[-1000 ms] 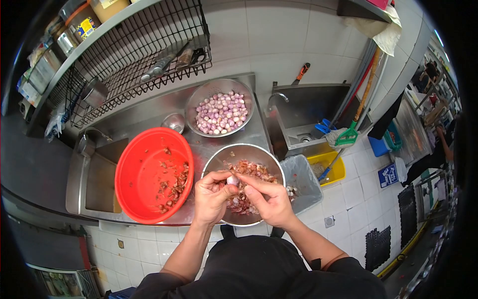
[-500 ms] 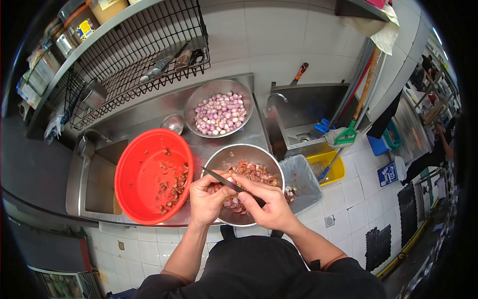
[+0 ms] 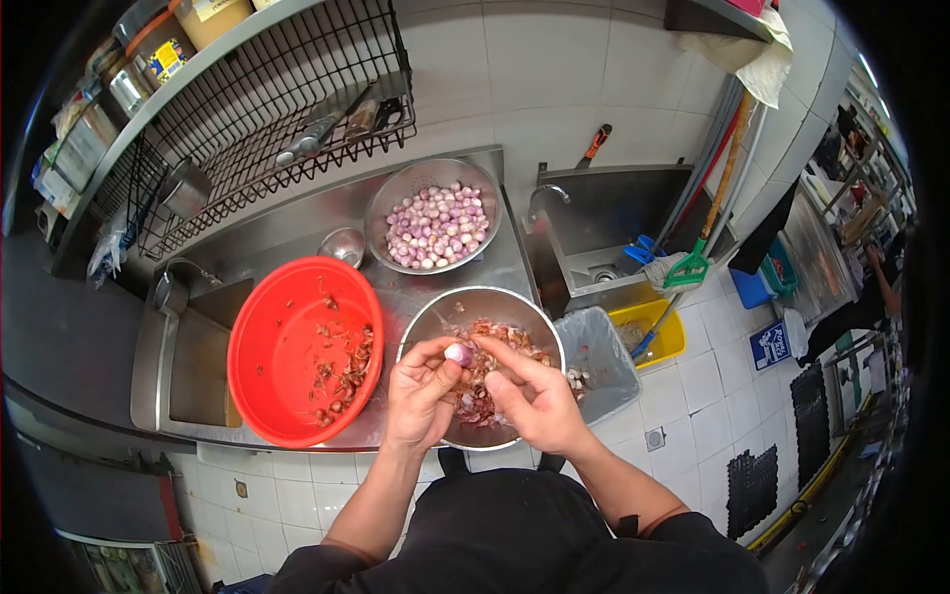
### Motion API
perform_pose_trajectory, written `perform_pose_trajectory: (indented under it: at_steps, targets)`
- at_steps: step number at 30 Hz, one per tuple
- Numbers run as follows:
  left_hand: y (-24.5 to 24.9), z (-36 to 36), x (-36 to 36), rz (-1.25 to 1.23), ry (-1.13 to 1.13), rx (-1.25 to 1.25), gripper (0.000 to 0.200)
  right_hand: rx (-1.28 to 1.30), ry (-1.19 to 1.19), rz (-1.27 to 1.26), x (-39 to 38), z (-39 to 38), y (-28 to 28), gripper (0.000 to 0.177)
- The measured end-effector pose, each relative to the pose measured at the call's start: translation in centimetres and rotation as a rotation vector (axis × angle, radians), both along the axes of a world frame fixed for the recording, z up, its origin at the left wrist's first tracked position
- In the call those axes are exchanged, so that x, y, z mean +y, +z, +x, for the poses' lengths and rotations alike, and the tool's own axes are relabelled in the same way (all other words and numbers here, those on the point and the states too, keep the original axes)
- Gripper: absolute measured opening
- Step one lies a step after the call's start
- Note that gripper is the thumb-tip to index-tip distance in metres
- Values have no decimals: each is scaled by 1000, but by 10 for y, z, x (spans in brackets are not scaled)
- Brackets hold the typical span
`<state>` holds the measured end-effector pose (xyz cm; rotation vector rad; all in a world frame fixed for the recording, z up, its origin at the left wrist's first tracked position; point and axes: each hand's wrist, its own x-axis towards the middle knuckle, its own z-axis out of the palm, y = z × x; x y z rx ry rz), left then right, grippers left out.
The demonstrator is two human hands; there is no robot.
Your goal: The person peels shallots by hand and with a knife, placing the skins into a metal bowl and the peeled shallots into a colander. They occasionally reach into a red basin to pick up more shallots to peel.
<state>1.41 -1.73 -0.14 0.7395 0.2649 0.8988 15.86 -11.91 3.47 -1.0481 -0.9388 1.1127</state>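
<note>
My left hand (image 3: 421,396) pinches a partly peeled shallot (image 3: 458,353) between thumb and fingertips. Close to its right, my right hand (image 3: 539,401) has its fingers curled, the index fingertip near the shallot; whatever it holds is hard to make out, and no knife blade shows clearly. Both hands are over a steel bowl (image 3: 421,325) of reddish-brown shallot skins and pieces (image 3: 505,342). Behind that bowl, a perforated steel colander (image 3: 384,198) holds many peeled pinkish-white shallots (image 3: 435,226). A red basin (image 3: 272,346) with scattered skins and shallots stands to the left.
A small metal bowl (image 3: 343,246) sits behind the red basin. Sinks are at left (image 3: 203,366) and right (image 3: 594,223). Right of the steel bowl is a lined bin (image 3: 614,381), then a yellow bucket (image 3: 673,337). A wire rack (image 3: 247,129) hangs above. A person is at far right.
The dark knife blade that lay across both hands is no longer clearly visible. The shallot now shows in my left fingertips, and my hands have parted slightly.
</note>
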Motion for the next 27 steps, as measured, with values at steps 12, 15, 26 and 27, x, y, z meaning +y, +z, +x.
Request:
perform_pose_trajectory:
  at_steps: [12, 15, 26, 27]
  targets:
    - [-5, -2, 1, 62, 10, -15, 28, -220, -83, 175, 8, -1, -6, 33]
    - [-4, -5, 3, -19, -71, -37, 29, -70, -61, -9, 5, 2, -3, 33]
    - [-4, -6, 6, -33, -76, -34, 28, -167, -165, 13, 5, -3, -8, 36]
    - [-3, -5, 5, -11, -45, -32, 28, -175, -145, -2, 3, -1, -5, 38]
